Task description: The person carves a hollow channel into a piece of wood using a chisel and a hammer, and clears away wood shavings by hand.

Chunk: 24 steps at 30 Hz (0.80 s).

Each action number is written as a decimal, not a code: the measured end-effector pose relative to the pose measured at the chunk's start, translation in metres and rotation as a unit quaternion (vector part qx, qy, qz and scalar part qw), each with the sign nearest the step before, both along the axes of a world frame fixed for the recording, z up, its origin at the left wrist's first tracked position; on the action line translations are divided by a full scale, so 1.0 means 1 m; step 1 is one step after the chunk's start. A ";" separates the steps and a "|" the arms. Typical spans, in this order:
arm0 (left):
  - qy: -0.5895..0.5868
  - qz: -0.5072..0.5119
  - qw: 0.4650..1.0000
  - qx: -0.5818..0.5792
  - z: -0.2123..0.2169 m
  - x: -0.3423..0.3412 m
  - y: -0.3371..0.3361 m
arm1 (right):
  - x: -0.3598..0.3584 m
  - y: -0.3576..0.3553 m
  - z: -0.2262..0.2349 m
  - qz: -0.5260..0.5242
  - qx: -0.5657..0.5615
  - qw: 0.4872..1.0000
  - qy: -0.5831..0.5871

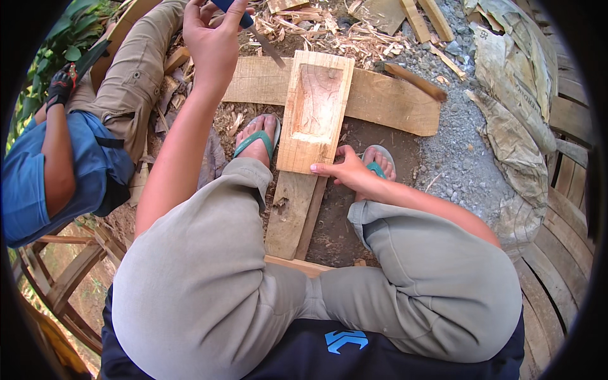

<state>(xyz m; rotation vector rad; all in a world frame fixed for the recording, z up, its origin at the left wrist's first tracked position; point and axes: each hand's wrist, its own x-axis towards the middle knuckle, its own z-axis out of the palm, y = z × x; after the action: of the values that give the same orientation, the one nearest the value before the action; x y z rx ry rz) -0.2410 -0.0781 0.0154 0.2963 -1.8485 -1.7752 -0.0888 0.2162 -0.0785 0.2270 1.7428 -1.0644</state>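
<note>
Raised at the upper left, my left hand (214,41) is closed around the blue handle of a chisel (267,48), its metal blade slanting down to the right. The top of that hand is cut off by the picture's edge. A pale wooden block (307,155) with a long rectangular hollow cut into it lies between my feet. My right hand (347,170) grips the block's near right corner, thumb on top and fingers at the side. Beneath the block, a curved plank (392,101) runs crosswise and a narrow board (290,218) runs toward me.
Wood shavings (310,25) litter the ground beyond the block. A brown stick (415,81) rests by the curved plank. Grey gravel (465,145) and crumpled sacking (506,95) lie to the right. Another person (69,164) in a blue shirt and dark glove holds a blade at the left.
</note>
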 end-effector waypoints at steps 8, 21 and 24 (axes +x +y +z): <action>-0.007 0.029 1.000 -0.002 0.007 0.005 -0.013 | -0.012 0.008 0.016 -0.047 -0.014 0.998 0.029; 0.008 0.017 1.000 -0.017 0.008 0.011 -0.027 | -0.069 0.072 0.044 0.011 -0.040 0.854 0.519; 0.004 0.016 1.000 -0.017 0.009 0.010 -0.026 | -0.067 0.073 0.037 0.098 -0.108 0.769 0.622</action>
<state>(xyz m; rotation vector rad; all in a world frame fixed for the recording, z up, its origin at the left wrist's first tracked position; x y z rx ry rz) -0.2309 -0.1042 0.0245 0.3024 -1.8570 -1.7193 -0.1559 0.2892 -0.0418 -1.0376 2.6442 -1.3447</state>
